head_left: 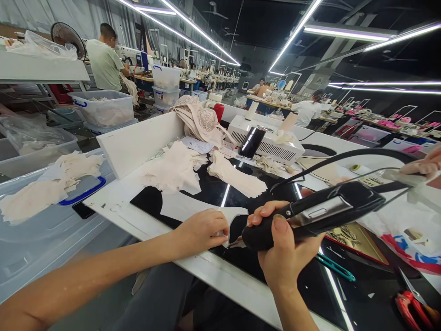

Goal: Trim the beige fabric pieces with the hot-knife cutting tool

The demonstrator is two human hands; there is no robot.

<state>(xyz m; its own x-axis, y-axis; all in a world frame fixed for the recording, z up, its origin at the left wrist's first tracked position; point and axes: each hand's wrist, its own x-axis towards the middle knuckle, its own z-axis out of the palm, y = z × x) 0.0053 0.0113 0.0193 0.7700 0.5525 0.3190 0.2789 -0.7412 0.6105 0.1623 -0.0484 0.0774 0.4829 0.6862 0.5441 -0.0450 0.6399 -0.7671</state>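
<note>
The left hand (208, 228), in front of the body, is nearly closed, its thumb and curled fingers pinching the near end of a white piece (188, 205) that lies flat on a glossy black board (148, 197) and curves away beyond the hand. The right hand (287, 246) is closed around the thick handle of a black tool (262, 235), fingers over the top and thumb along the near side. The tool slants down toward the left hand, its narrow tip just beside the held end of the white piece; whether they touch is hard to tell. A cable (344, 155) loops above the right hand. Beyond the left hand lie pale cloth pieces (175, 168) and a lace bundle (203, 122); beyond the right hand stands a white machine (275, 147). To the right of the right hand are a teal cutter (336, 268), a shallow tray (374, 250) of small parts and, farther off, red-handled scissors (409, 301). A co-worker's hand (423, 166) shows at the right edge, near the cable.
</note>
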